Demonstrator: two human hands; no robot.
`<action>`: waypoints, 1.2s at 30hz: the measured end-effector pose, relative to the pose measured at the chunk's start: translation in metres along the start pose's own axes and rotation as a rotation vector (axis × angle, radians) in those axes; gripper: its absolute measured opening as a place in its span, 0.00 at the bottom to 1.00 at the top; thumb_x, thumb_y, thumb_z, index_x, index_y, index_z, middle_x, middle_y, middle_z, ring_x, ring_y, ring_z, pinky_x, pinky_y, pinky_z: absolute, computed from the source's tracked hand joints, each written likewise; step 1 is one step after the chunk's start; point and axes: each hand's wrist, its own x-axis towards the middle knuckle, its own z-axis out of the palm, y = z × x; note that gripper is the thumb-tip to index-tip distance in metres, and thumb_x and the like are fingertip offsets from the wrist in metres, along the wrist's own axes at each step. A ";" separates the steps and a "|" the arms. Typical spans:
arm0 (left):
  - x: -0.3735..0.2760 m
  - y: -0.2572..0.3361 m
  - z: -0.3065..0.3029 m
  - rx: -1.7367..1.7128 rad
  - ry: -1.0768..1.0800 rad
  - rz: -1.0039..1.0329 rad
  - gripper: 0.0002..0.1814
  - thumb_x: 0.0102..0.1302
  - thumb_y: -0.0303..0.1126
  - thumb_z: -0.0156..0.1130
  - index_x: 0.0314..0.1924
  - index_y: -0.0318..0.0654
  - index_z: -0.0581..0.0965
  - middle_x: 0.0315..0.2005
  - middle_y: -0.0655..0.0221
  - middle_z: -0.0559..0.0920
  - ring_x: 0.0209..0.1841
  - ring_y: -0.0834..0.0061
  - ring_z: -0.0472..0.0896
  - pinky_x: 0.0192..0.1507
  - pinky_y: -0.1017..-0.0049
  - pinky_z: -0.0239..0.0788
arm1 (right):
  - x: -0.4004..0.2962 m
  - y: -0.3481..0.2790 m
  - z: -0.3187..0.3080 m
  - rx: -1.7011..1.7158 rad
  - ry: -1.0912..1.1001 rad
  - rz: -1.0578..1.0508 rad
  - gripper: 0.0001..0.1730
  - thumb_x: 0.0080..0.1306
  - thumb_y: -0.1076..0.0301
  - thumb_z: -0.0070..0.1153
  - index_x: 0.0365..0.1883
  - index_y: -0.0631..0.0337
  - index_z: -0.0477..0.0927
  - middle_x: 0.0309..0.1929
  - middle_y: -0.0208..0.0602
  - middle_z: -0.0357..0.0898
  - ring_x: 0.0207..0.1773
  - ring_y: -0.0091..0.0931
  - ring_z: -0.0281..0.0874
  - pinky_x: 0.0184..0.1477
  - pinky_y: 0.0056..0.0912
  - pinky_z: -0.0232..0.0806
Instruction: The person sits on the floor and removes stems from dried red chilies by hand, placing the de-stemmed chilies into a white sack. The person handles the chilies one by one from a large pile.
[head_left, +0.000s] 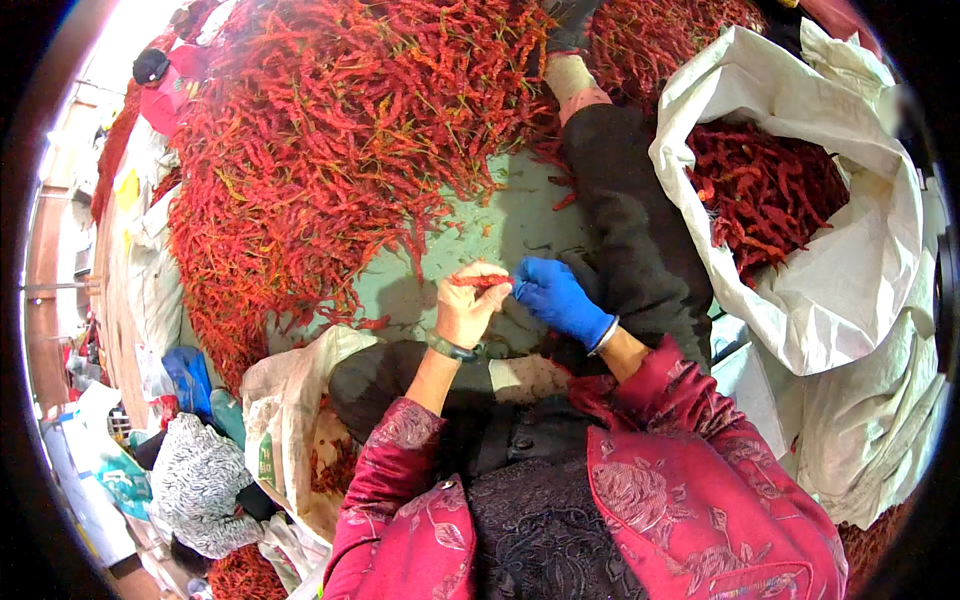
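Observation:
My bare left hand (469, 304), with a bangle at its wrist, pinches a dried red chili pepper (484, 281) between thumb and fingers. In a blue glove, my right hand (559, 296) meets the chili's right end, fingertips pinched together there; the glove hides what part they grip. Both hands are above my lap and the green floor (480, 225). Ahead of them spreads a large heap of dried red chilies (352, 112), many with stems.
To the right, an open white woven sack (847, 300) holds darker red chilies (765, 187). Another sack (281, 405) with chili pieces stands by my left knee. My outstretched leg (622, 195) borders the heap. Other people (199, 480) sit at the left.

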 end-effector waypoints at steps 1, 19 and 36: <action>0.003 0.004 0.007 -0.058 0.024 0.045 0.07 0.59 0.27 0.63 0.35 0.33 0.75 0.20 0.72 0.76 0.20 0.83 0.71 0.23 0.82 0.63 | -0.001 0.010 0.004 -0.040 -0.001 -0.024 0.09 0.57 0.66 0.54 0.28 0.65 0.74 0.24 0.49 0.73 0.27 0.40 0.73 0.30 0.39 0.64; 0.160 -0.009 0.039 0.384 0.133 0.161 0.11 0.48 0.23 0.63 0.35 0.32 0.76 0.28 0.60 0.79 0.31 0.68 0.79 0.36 0.73 0.71 | -0.010 -0.016 0.010 -0.108 -0.099 -0.161 0.12 0.60 0.57 0.51 0.31 0.57 0.73 0.31 0.46 0.74 0.34 0.43 0.74 0.33 0.45 0.66; 0.138 -0.066 0.026 1.181 -0.292 0.077 0.05 0.51 0.29 0.60 0.29 0.37 0.77 0.25 0.54 0.79 0.31 0.57 0.79 0.33 0.65 0.70 | -0.016 -0.004 0.018 -0.043 -0.303 -0.166 0.12 0.59 0.58 0.52 0.32 0.57 0.77 0.30 0.46 0.75 0.35 0.44 0.74 0.35 0.43 0.67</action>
